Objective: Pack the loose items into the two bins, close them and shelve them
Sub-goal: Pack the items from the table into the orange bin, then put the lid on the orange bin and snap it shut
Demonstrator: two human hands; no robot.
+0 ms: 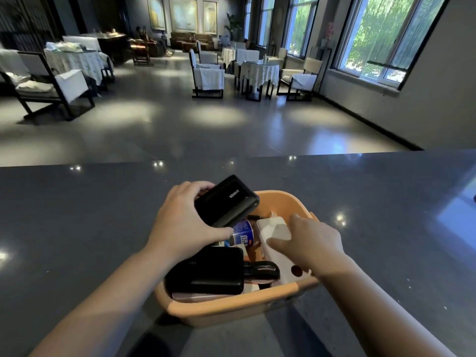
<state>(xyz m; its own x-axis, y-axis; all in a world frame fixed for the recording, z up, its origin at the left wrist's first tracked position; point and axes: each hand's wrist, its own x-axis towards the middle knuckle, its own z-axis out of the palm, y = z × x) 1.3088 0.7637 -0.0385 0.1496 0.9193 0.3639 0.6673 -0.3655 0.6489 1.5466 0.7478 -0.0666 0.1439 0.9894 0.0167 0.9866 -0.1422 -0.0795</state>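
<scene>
An orange bin (224, 309) stands on the dark countertop right in front of me, open, with no lid in view. My left hand (180, 222) grips a black power bank (226, 200) and holds it tilted over the bin's far left rim. Over the bin's right side, my right hand (313, 243) is closed on a white power bank (275, 234) that lies slanted inside. Also inside are a second black power bank (208, 271), a blue-and-white can (242, 231), a black clip-like item (262, 270) and a pinkish flat item at the bottom. Only one bin is in view.
The grey speckled countertop (90, 215) stretches wide to both sides and ends at a far edge. Beyond it lies a dim hall with chairs and cloth-covered tables (257, 70), and windows (386, 39) on the right wall.
</scene>
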